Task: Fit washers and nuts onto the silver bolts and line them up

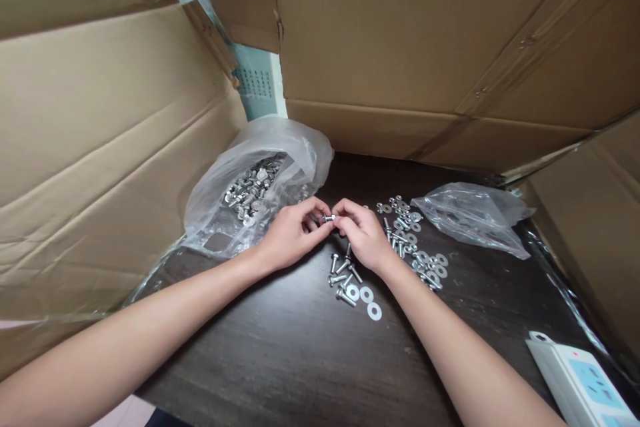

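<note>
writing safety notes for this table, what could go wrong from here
The silver metal bolt between the left hand and right hand could slip from their fingertip grip. Flat round silver washers lie loose near the right hand, which might scatter them. The translucent plastic bag gapes by the left hand; a bump might spill its silver metal pieces.

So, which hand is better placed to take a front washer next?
Probably the right hand: it is nearer to the front washers, while the left hand is beside the larger bag. Both hold a bolt.

Dim, soft light; pale sheen on dark tabletop (pixel 260 347); right cardboard (pixel 585 213) shadowed; wide-angle stretch toward edges.
</note>
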Motion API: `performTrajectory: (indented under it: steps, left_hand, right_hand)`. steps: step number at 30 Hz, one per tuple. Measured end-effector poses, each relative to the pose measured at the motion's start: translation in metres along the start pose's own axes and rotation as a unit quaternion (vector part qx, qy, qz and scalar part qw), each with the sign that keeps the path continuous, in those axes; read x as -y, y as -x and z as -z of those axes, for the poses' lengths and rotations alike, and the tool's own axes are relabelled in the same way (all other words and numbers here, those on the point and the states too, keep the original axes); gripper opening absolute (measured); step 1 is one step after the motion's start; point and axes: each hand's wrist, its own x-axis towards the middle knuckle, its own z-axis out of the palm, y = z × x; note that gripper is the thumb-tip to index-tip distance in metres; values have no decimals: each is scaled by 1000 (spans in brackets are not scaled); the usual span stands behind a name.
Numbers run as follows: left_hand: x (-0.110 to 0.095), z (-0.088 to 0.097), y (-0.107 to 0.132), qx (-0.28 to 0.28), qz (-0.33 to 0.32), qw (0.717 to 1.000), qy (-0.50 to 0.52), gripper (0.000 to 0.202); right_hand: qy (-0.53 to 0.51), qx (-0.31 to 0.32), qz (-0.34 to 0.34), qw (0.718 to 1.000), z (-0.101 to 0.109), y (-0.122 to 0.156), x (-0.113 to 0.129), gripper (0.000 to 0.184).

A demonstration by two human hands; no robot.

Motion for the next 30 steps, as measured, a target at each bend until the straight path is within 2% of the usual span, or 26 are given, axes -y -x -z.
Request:
performTrajectory:
  steps: [10, 16, 23, 26, 30]
  left_hand:
    - [1, 0, 0, 7, 4, 1000, 7, 14]
    - [1, 0, -1, 1, -1, 1000, -2, 14]
    - [1, 1, 0, -2, -9, 1000, -7, 13]
    - [1, 1, 1, -7, -11, 1000, -9, 12]
    - [0, 1, 1, -8, -9, 1000, -9, 12]
  right_hand:
    - [19, 3, -4, 1000, -3, 0, -1, 24]
    - [31, 4, -6, 999, -4, 0, -3, 37]
    - [30, -1, 2, 1000, -5, 0, -4, 40]
    - [32, -9, 6, 999, -4, 1, -2, 37]
    - [7, -7, 10, 1000, -2, 1, 1, 18]
